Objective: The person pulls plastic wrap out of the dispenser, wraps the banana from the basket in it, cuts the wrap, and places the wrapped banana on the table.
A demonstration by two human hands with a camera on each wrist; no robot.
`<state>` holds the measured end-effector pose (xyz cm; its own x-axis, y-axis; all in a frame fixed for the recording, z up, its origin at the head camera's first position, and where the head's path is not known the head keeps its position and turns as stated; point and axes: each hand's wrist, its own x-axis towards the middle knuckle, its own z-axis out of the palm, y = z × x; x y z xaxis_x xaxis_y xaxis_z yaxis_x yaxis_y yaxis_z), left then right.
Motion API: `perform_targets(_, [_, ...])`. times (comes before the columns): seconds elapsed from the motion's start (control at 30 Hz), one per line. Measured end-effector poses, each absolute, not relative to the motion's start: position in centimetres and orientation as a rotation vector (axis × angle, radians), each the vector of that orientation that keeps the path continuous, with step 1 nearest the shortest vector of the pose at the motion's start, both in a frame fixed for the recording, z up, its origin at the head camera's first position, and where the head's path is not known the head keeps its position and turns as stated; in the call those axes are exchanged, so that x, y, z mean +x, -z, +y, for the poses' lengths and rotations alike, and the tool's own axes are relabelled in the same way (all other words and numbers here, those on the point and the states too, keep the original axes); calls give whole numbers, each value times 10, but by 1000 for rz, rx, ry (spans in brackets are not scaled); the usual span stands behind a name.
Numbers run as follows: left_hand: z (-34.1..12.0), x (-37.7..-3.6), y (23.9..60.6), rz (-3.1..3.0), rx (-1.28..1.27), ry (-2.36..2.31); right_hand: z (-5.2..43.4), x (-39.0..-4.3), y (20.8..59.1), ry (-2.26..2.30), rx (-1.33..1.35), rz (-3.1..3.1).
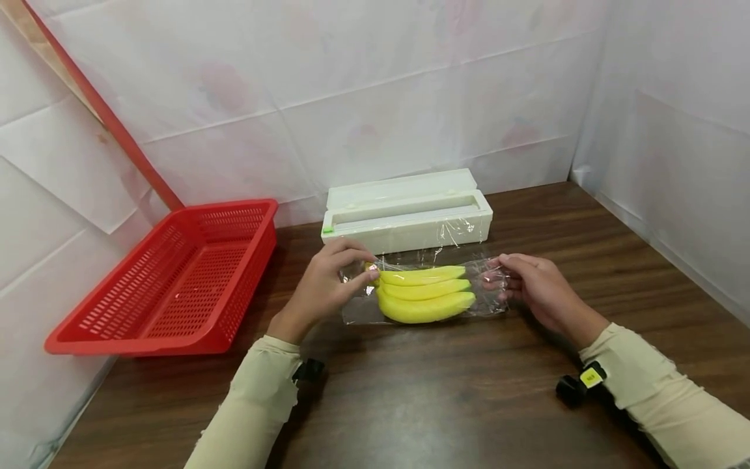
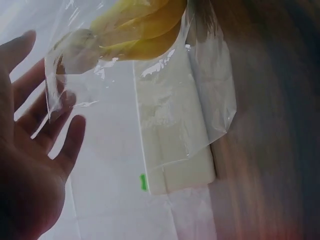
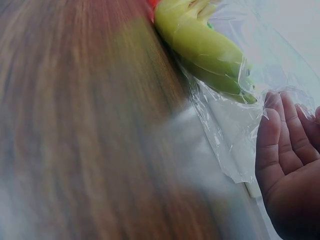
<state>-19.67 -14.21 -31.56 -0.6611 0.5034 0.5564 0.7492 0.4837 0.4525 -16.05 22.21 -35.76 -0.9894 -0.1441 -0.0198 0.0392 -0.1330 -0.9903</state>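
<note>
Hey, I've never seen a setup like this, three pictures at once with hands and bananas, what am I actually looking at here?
No machine here: a person works with two bare hands and wears three cameras. The large picture comes from the head, looking down at a wooden table. The two smaller ones come from the wrists, each close to its own hand and blurry.

On the table lie a bunch of yellow bananas on a sheet of clear plastic wrap, a white wrap dispenser box behind them, and a red basket on the left.

The left hand pinches the wrap at the bananas' stem end; the right hand holds the wrap at the other end.
</note>
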Motion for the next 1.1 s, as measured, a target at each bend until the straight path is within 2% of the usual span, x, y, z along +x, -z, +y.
perform_targets(0.23, [-135,-197,321,-2540,-946,989,223,-160,359,2255,-133,2034])
perform_targets(0.6, [-124,-200,331,-2499,-940,1132,223,-161,357,2306,-79,2100])
perform_targets(0.93, [-118,-201,334,-2495,-934,1075,220,-171,350,2087,-291,2597])
perform_targets(1.1, [-115,-201,334,-2513,-945,980,218,-181,345,1949,-304,2750])
